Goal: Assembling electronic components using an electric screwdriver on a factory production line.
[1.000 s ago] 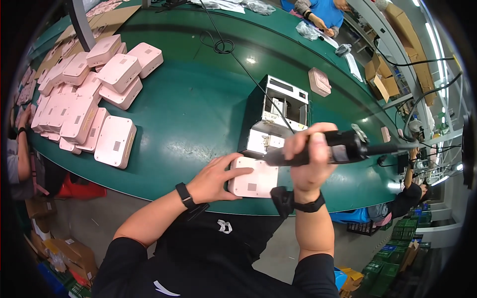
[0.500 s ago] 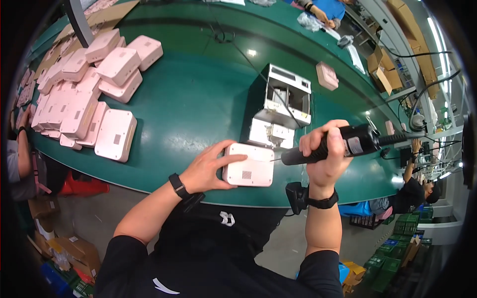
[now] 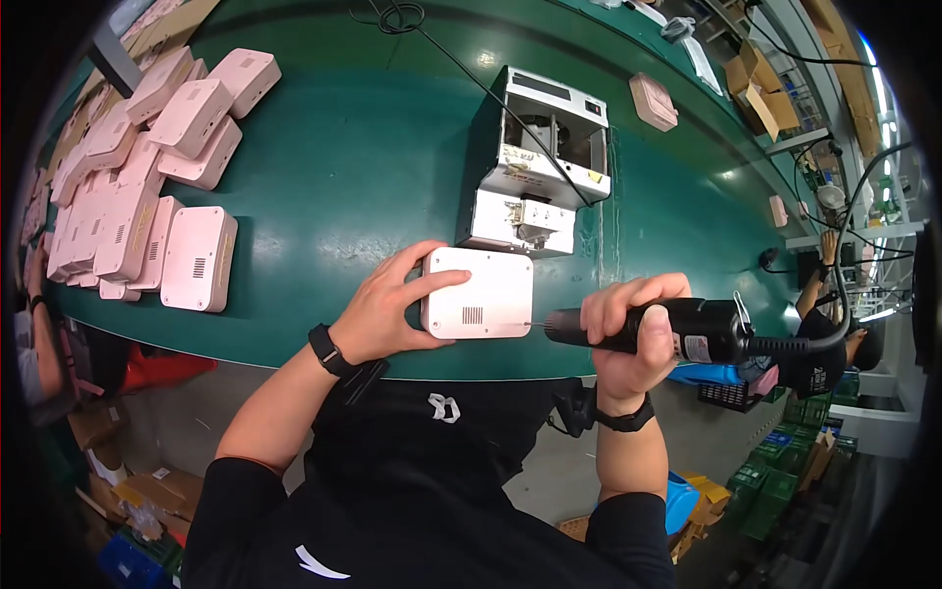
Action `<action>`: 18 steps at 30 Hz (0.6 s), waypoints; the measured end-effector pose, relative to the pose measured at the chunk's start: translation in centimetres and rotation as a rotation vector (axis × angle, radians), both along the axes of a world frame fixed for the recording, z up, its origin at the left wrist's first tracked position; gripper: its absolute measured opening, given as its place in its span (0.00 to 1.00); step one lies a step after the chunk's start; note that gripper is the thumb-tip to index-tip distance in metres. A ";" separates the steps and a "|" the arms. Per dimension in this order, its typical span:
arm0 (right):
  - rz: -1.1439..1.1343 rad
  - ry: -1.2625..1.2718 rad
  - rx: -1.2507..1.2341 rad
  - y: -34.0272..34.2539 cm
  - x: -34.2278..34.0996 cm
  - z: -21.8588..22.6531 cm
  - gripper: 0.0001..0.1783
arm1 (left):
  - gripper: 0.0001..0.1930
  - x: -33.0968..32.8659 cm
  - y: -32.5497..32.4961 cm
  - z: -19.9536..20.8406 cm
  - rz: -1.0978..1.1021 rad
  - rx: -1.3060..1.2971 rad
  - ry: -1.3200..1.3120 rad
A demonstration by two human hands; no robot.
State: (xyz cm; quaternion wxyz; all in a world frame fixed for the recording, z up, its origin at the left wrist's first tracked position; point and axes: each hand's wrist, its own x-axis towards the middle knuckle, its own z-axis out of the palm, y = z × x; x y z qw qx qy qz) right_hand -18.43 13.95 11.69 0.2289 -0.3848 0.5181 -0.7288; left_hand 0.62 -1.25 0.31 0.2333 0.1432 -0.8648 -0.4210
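Note:
A pale pink plastic casing [image 3: 491, 293] lies on the green bench with a vented panel and corner screw holes facing up. My left hand [image 3: 381, 302] grips its left side, thumb at the near edge and forefinger stretched over the top. My right hand [image 3: 636, 339] is wrapped round a black corded electric screwdriver [image 3: 708, 329], held nearly level. Its thin bit points left at the casing's near right corner; whether it sits in the screw hole, I cannot tell. Just beyond the casing stands a black and white screw feeder [image 3: 520, 221] with an open top.
Several similar pink casings [image 3: 201, 257] are heaped on the bench [image 3: 334, 147] at the left. Another pink casing [image 3: 653, 101] lies at the far right. A black cable [image 3: 491, 93] crosses the feeder. Co-workers' arms show at both sides; green crates [image 3: 770, 501] stand on the floor.
The screwdriver bit has moved from the casing's far right area to its near right corner. My left hand keeps its grip. The whole view has shifted a little.

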 end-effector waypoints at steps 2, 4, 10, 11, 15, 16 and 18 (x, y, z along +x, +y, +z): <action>0.047 0.008 -0.032 0.0 -0.1 -0.2 0.14 | 0.39 0.0 0.0 0.1 0.004 -0.003 -0.008; 0.069 0.012 -0.047 0.0 -0.1 -0.4 0.14 | 0.39 0.0 -0.1 0.1 0.019 -0.018 -0.018; 0.064 0.019 -0.026 -0.2 0.1 -0.5 0.13 | 0.39 0.1 -0.2 0.3 0.014 -0.014 -0.007; 0.057 0.014 -0.012 -0.4 0.1 -0.3 0.13 | 0.39 0.2 -0.1 0.3 0.012 -0.008 -0.008; 0.025 -0.020 -0.002 -1.8 -0.5 1.1 0.12 | 0.39 0.2 -0.2 -0.1 0.007 -0.001 0.008; 0.034 -0.015 -0.015 -2.5 -0.8 1.7 0.12 | 0.39 0.2 -0.2 -0.1 0.001 0.008 0.012; -0.029 0.001 -0.122 -4.0 -1.5 2.9 0.11 | 0.39 0.2 -0.1 -0.2 -0.003 0.018 0.012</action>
